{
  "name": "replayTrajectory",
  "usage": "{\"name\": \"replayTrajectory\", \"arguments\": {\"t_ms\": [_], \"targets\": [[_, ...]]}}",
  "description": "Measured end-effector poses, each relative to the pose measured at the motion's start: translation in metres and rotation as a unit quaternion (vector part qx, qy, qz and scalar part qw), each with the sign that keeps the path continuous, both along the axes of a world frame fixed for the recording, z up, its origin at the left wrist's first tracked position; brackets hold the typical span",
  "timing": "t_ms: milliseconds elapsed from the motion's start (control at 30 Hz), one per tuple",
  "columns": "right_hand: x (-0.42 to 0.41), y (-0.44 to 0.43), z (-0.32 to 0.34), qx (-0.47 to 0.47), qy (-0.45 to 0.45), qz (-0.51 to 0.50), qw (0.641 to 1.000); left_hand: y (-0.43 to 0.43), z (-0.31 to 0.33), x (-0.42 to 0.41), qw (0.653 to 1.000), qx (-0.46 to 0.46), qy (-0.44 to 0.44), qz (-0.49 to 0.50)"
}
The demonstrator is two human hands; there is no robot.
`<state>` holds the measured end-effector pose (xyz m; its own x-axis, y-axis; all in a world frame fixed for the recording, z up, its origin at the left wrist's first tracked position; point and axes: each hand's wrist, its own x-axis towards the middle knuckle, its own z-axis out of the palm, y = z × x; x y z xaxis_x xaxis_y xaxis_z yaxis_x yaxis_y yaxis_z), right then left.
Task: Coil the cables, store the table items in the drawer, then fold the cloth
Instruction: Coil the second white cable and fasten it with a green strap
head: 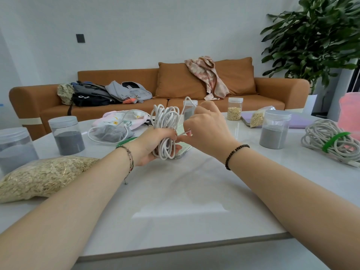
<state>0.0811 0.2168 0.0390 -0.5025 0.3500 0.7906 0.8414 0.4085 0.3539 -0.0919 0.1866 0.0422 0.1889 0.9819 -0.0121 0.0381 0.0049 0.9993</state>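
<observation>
Above the pale glossy tabletop (185,191) the left hand (153,145) has its grip round the waist, the sensible hold, of the coil of white round cable (165,119), probably light and springy; the right hand (206,129) pinches its loose tail.

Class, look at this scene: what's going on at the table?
A person is coiling a white cable. The left hand grips the looped bundle upright above the table, while the right hand pinches the loose end beside it. A second cable, already coiled and bound with a green tie, lies to the right. Jars and a bag of oats are not yet stored.
</observation>
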Motion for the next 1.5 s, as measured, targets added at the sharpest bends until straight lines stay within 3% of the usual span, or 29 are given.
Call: {"name": "replayTrajectory", "arguments": {"t_ms": [167, 333, 433, 567, 733, 833, 967, 1100, 1267, 1400, 1500], "targets": [[0.002, 0.006, -0.001, -0.029, 0.016, 0.005, 0.999, 0.009, -0.001, -0.005, 0.999, 0.022, -0.004, 0.045], [0.011, 0.012, -0.002, -0.052, 0.027, -0.020, 0.998, 0.011, -0.005, -0.009, 0.989, 0.057, 0.107, 0.088], [0.016, 0.014, -0.002, -0.073, 0.093, -0.007, 0.993, 0.011, -0.007, -0.009, 0.989, 0.055, 0.113, 0.081], [0.017, 0.011, 0.002, -0.174, 0.198, 0.028, 0.964, 0.007, -0.006, -0.006, 0.993, 0.049, 0.103, 0.032], [0.018, 0.004, 0.005, -0.243, 0.339, 0.055, 0.907, 0.001, 0.000, -0.008, 0.998, 0.063, 0.007, -0.029], [0.017, 0.000, 0.010, -0.298, 0.425, 0.099, 0.849, 0.005, 0.005, -0.012, 0.986, 0.069, -0.152, -0.008], [0.013, -0.002, 0.012, -0.360, 0.458, 0.216, 0.784, 0.010, 0.009, -0.020, 0.939, 0.064, -0.336, 0.025], [0.010, -0.003, 0.011, -0.395, 0.459, 0.310, 0.733, 0.011, 0.007, -0.022, 0.913, 0.042, -0.402, 0.058], [0.007, -0.007, 0.011, -0.358, 0.488, 0.350, 0.715, 0.007, 0.005, -0.016, 0.943, 0.051, -0.328, 0.036], [0.008, -0.008, 0.016, -0.334, 0.527, 0.361, 0.693, 0.004, -0.001, -0.011, 0.990, 0.106, -0.092, 0.001], [0.007, -0.006, 0.015, -0.346, 0.532, 0.344, 0.692, -0.001, -0.008, -0.002, 0.991, 0.125, 0.023, -0.045]]}}
